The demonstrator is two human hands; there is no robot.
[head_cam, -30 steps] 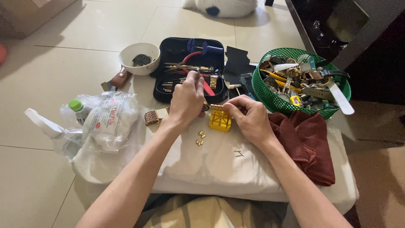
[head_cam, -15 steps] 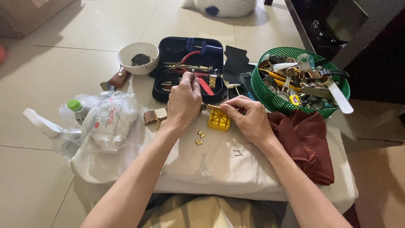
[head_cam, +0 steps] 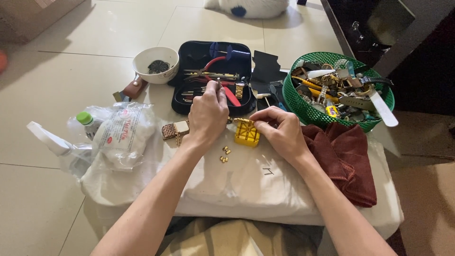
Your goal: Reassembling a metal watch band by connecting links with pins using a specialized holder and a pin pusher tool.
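My left hand (head_cam: 207, 115) is closed around a thin metal tool whose tip points up toward the black tool case (head_cam: 194, 102). My right hand (head_cam: 279, 132) pinches a gold watch band at the top edge of a small yellow plastic block (head_cam: 247, 133) that sits on the white cloth (head_cam: 246, 180). A gold watch (head_cam: 174, 130) lies just left of my left wrist. Two or three loose gold links (head_cam: 224, 154) rest on the cloth below the block.
A green mesh basket (head_cam: 303, 106) full of tools and watch parts stands at the right, with a dark red towel (head_cam: 348, 156) below it. A white bowl (head_cam: 155, 64) sits left of the case. Clear plastic bags and a green-capped bottle (head_cam: 85, 121) lie at the left.
My left hand has lifted slightly and moved up toward the tool case with the thin tool. My right hand stays at the yellow block.
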